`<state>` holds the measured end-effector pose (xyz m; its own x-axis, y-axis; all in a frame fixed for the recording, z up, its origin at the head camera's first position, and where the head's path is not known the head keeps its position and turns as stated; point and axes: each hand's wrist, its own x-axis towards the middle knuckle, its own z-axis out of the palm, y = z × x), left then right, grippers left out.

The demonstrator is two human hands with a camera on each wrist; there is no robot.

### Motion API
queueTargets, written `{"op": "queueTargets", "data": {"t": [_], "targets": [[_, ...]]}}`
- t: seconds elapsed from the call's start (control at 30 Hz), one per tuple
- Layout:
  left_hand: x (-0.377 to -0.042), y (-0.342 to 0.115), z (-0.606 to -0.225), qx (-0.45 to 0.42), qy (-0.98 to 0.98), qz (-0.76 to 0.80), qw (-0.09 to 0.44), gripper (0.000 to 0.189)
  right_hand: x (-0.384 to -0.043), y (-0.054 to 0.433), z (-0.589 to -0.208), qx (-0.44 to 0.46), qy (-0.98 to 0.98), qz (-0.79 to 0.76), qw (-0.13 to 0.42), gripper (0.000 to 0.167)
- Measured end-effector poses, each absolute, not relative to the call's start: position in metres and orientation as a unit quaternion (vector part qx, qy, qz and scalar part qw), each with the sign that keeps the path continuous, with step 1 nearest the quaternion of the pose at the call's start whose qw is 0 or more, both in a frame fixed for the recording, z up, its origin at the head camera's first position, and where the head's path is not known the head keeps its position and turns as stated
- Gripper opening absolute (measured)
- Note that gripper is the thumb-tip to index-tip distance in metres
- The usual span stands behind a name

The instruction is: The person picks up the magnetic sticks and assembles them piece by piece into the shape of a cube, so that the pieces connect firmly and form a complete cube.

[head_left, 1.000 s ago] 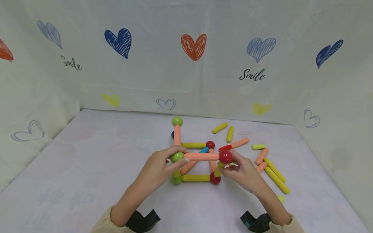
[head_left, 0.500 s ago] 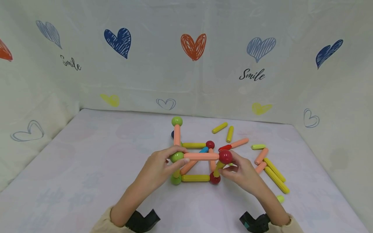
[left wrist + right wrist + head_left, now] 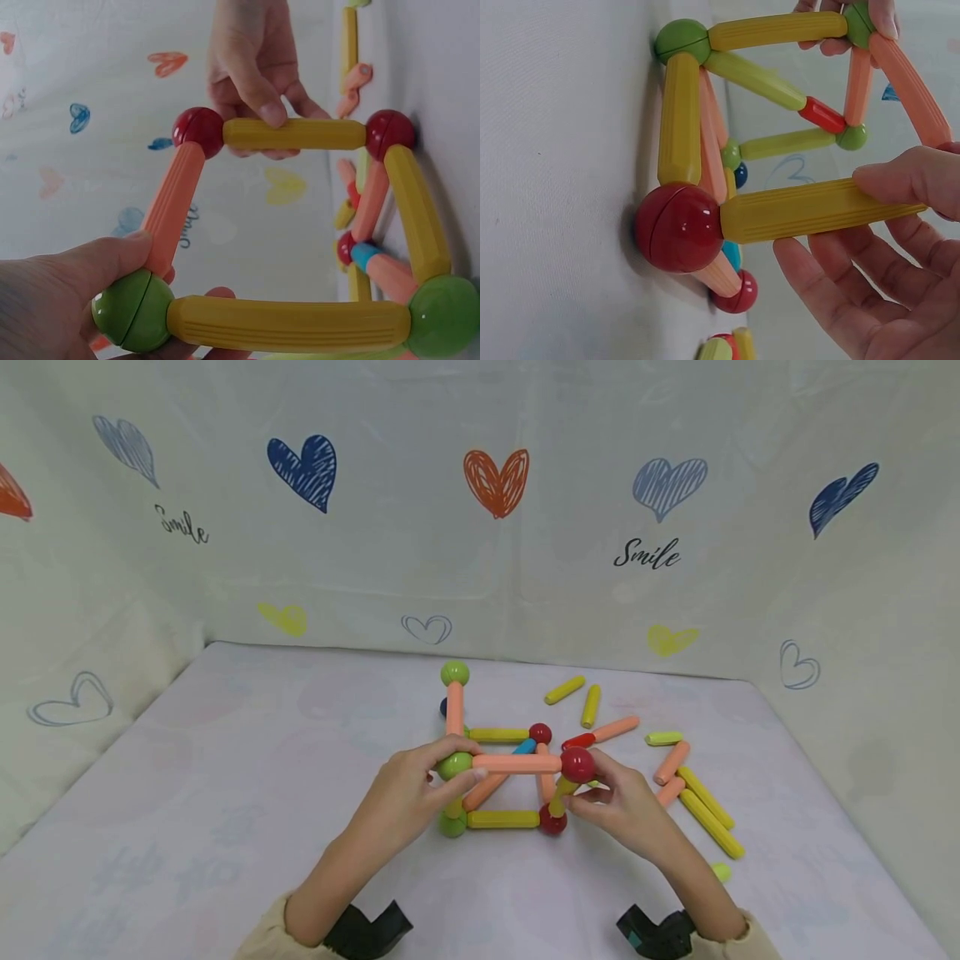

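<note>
The desk (image 3: 225,827) carries a rod-and-ball frame (image 3: 487,791), standing about midway between its left and right edges, short of the far edge. The left hand (image 3: 416,785) has its fingers curled about a green ball (image 3: 454,767) at an upper corner, thumb against the end of the salmon bar (image 3: 517,764). The right hand (image 3: 626,802) pinches the yellow upright (image 3: 562,797) between thumb and fingers, just below the red ball (image 3: 578,765). The step in hand looks like seating that bar across the top; the next move probably calls for steady, level pressure at both ends.

The right wrist view shows a lime rod (image 3: 761,81) with a red end piece (image 3: 823,114) slanting up inside; the head view barely hints at it. Only the head view shows the whole spread of loose rods (image 3: 711,824) toward the desk's right edge.
</note>
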<state>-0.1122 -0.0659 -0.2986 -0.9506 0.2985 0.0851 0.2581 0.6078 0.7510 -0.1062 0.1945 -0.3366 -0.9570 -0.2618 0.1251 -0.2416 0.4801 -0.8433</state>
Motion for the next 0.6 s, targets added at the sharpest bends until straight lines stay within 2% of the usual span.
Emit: {"op": "queueTargets", "data": {"t": [0.23, 0.6], "targets": [[-0.1118, -0.0642, -0.2997, 0.152, 0.896, 0.417, 0.021, 0.023, -0.1046, 0.196, -0.3329, -0.145, 0.862, -0.485, 0.022, 0.044], [-0.1134, -0.0646, -0.3036, 0.162, 0.893, 0.42, -0.006, 0.028, -0.1042, 0.1968, -0.3311, -0.149, 0.871, -0.469, 0.004, 0.042]]}}
